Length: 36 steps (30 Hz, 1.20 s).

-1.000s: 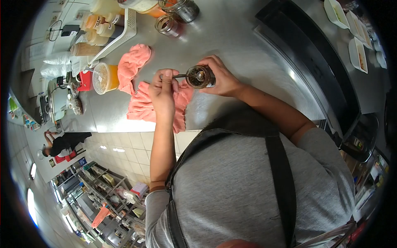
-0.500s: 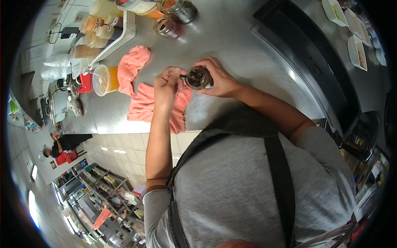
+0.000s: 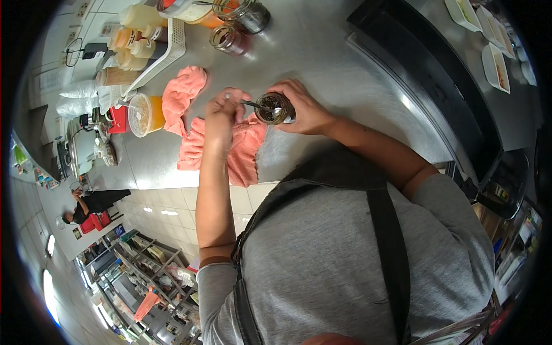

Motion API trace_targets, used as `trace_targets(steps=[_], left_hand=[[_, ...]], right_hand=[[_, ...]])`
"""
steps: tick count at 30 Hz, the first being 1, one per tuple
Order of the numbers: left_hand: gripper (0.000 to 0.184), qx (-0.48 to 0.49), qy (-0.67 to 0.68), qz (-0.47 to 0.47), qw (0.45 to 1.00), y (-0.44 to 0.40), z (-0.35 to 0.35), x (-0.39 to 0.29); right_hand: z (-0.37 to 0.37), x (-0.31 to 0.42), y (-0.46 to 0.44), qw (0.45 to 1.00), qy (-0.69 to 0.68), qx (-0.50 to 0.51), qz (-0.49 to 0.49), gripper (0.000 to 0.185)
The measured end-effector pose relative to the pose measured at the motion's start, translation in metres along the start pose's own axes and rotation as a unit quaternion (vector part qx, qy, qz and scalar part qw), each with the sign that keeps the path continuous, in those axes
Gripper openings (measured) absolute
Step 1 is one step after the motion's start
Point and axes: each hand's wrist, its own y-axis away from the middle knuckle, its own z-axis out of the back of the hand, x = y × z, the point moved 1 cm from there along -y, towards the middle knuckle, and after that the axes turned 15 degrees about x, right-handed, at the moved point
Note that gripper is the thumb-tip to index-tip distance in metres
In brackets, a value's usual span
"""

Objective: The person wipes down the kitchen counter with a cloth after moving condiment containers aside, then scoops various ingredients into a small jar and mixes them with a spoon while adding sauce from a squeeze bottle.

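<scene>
My right hand (image 3: 305, 107) is wrapped around a small glass jar (image 3: 286, 118) with dark, chunky contents, held above the steel counter. A metal spoon (image 3: 250, 104) slants into the jar's mouth, and its shiny bowl shows inside. My left hand (image 3: 225, 112) is closed at the handle end of the spoon, left of the jar; the fingertips partly hide the handle. Beneath and beside my left hand lies a crumpled pink cloth (image 3: 248, 152). A second pink cloth (image 3: 183, 95) is bunched up farther left.
A tub of orange liquid (image 3: 150, 115) stands left of the cloths. Behind it, a white basket (image 3: 177, 49) holds several bottles. More glass jars (image 3: 229, 39) stand at the back. A long black tray-like unit (image 3: 425, 75) runs along the right. Another person (image 3: 92, 204) is far left.
My left hand has shifted left, away from the jar, and more of the spoon's handle and bowl shows. My right hand and the jar stay nearly in place.
</scene>
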Motion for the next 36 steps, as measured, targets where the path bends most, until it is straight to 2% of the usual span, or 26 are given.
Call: trace_targets(steps=[2,5,12,16,18,22,24,25,28,30,34,36], left_hand=[[0.03,0.076,-0.067,0.006,0.995,-0.001,-0.005,0.004],[0.03,0.03,-0.053,-0.002,0.998,-0.002,0.004,-0.004],[0.029,0.072,-0.042,0.032,0.996,-0.007,0.005,-0.002],[0.029,0.048,0.012,0.032,0.998,-0.007,0.007,-0.015],[0.029,0.104,-0.066,0.043,0.991,-0.011,0.002,-0.009],[0.03,0.076,-0.075,0.056,0.993,-0.01,0.008,-0.021],[0.028,0.069,-0.043,-0.005,0.997,-0.014,0.014,-0.019],[0.027,0.094,-0.081,-0.011,0.992,-0.013,0.011,-0.017],[0.026,0.122,-0.129,0.026,0.984,-0.008,-0.002,-0.02],[0.028,0.106,-0.133,0.035,0.985,-0.003,-0.002,-0.031],[0.024,0.086,-0.113,-0.019,0.99,0.004,0.0,-0.027],[0.019,0.132,-0.154,-0.03,0.979,0.006,-0.017,-0.006]], right_hand=[[-0.001,-0.001,0.0,1.0,0.003,0.003,0.006,0.071],[-0.001,0.0,0.0,1.0,0.02,-0.003,0.012,0.071],[-0.001,-0.001,-0.001,1.0,0.019,0.01,0.003,0.072],[-0.001,0.0,0.0,1.0,0.018,0.015,-0.011,0.076],[-0.002,0.0,0.0,1.0,0.016,0.016,-0.011,0.077],[-0.001,0.001,0.001,1.0,-0.001,0.011,-0.021,0.079],[-0.003,0.0,0.001,1.0,-0.007,0.007,-0.02,0.078],[-0.003,-0.001,0.001,1.0,-0.013,0.004,-0.018,0.078],[-0.002,-0.001,0.001,1.0,-0.008,0.013,-0.022,0.077],[-0.002,0.0,0.001,1.0,-0.001,0.009,-0.025,0.077],[-0.002,-0.001,0.001,1.0,-0.009,0.008,-0.023,0.077],[-0.003,-0.002,0.001,1.0,-0.015,0.01,-0.021,0.078]])
